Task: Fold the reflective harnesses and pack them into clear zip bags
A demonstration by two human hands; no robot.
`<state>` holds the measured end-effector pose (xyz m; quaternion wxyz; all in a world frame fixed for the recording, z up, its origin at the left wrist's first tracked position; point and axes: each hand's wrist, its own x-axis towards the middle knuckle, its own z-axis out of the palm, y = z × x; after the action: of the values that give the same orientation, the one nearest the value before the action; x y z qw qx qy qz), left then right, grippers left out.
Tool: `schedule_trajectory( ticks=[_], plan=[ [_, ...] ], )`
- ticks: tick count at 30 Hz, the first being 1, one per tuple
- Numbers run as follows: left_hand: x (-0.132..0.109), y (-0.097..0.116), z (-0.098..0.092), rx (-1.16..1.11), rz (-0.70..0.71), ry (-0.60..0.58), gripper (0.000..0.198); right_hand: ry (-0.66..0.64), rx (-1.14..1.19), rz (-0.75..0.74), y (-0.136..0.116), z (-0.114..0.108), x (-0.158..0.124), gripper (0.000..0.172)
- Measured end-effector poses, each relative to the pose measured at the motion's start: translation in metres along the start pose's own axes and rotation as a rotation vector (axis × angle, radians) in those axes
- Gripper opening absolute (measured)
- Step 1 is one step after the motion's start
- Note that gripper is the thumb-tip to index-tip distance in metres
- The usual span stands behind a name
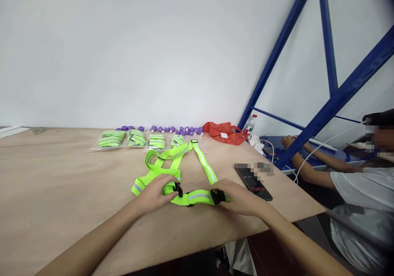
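Observation:
A neon-green reflective strap harness (201, 195) with grey stripes and black buckles lies loosely spread on the wooden table. My left hand (158, 192) is closed on the strap by a black buckle (178, 189) at the harness's near left. At the near right corner, my right hand (235, 196) grips the strap beside a wide black piece (218, 196). Between the hands runs the horizontal strap. One long strap rises from near my right hand to a black slider (194, 141) at the far end.
Bagged green straps (112, 139) and several purple rolls (154, 128) line the table's back. A red plastic bag (226, 132), a bottle (250, 124) and a phone (253, 181) are at the right. Beyond a blue metal frame (328, 58), a person (363, 185) sits at another table.

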<state>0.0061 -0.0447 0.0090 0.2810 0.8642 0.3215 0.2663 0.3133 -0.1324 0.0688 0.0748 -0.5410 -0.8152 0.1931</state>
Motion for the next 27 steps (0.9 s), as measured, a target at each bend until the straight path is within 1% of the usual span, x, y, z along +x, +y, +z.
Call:
schedule_trajectory(
  ticks=[2,6,12,15,17,19,23,25,27],
  plan=[
    [0.001,-0.001,-0.001,-0.004,0.003,0.017,0.024,0.03,-0.012,-0.005,0.002,-0.001,0.009,0.047],
    [0.003,-0.003,-0.006,-0.008,0.008,0.113,0.024,0.111,0.009,-0.049,0.008,-0.003,0.033,0.038],
    [0.005,-0.006,-0.012,-0.111,-0.025,0.23,0.03,0.33,0.13,-0.188,0.005,0.002,0.085,0.041],
    [0.005,-0.012,-0.014,-0.139,-0.041,0.286,0.032,0.395,0.158,-0.265,0.002,0.01,0.107,0.041],
    [0.005,-0.016,-0.015,-0.132,-0.064,0.297,0.033,0.401,0.176,-0.289,0.004,0.018,0.118,0.042],
    [0.005,-0.02,-0.016,-0.114,-0.087,0.285,0.034,0.404,0.196,-0.277,0.01,0.026,0.125,0.04],
    [0.005,-0.02,-0.016,-0.099,-0.118,0.207,0.041,0.357,0.223,-0.194,0.025,0.043,0.132,0.039],
    [0.005,-0.019,-0.016,-0.101,-0.132,0.181,0.05,0.328,0.227,-0.155,0.032,0.048,0.133,0.049],
    [0.006,-0.019,-0.017,-0.111,-0.133,0.161,0.059,0.312,0.23,-0.131,0.037,0.049,0.132,0.067]
  ],
)
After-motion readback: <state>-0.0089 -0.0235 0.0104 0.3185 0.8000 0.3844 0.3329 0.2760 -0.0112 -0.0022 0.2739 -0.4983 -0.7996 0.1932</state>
